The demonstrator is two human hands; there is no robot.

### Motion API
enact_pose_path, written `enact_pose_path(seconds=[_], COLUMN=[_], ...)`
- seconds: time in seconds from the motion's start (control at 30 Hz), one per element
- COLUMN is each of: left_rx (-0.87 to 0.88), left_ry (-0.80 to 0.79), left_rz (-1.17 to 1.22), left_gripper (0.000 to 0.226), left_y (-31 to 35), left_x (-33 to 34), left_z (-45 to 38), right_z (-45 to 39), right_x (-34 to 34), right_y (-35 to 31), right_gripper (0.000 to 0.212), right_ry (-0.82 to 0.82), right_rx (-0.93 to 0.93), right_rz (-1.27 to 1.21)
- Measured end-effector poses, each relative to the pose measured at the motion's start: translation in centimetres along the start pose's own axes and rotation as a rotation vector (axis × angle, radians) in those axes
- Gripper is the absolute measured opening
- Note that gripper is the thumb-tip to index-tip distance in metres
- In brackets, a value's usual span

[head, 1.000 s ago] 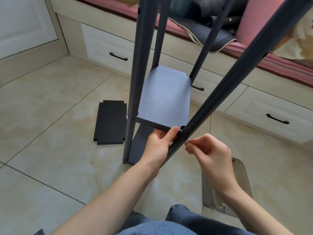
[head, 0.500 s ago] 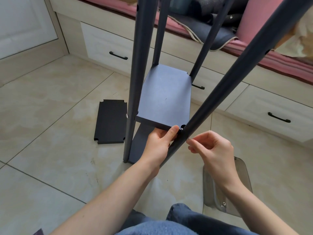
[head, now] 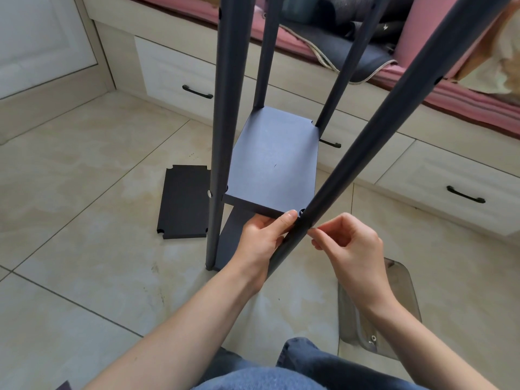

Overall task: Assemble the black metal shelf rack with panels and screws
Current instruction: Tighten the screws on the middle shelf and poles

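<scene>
At centre frame, the left hand (head: 260, 237) grips the shelf panel (head: 273, 164) corner. The right hand (head: 349, 246), its fingers (head: 316, 230) pinched together, touches the slanting pole (head: 365, 153) immediately left; any screw is hidden.

The rack's poles (head: 363, 161) and mounted shelf panel (head: 274, 164) look like matt dark painted metal, the loose panel (head: 184, 202) finely textured, the floor tiles (head: 84, 178) glossy marbled ceramic, the tray (head: 399, 311) smoky translucent plastic.
</scene>
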State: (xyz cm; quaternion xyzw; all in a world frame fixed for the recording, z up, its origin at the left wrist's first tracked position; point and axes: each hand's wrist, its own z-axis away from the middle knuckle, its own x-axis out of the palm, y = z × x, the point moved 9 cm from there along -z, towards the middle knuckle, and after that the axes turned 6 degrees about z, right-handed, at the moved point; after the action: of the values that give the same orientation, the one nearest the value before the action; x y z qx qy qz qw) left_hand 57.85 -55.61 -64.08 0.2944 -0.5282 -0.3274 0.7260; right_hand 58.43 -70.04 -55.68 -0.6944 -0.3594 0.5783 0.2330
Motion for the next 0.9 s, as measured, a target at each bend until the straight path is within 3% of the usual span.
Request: enact_pose_path(seconds=[0.9], left_rx=[0.011], left_ry=[-0.116], left_rz=[-0.097], left_gripper=[0.02], left_y=[0.4], left_x=[1.1], left_z=[0.3], right_z=[0.0], right_x=[-0.2], right_y=[0.8], right_gripper=[0.012], right_ry=[-0.036], right_rx=[0.084], right_rz=[-0.046])
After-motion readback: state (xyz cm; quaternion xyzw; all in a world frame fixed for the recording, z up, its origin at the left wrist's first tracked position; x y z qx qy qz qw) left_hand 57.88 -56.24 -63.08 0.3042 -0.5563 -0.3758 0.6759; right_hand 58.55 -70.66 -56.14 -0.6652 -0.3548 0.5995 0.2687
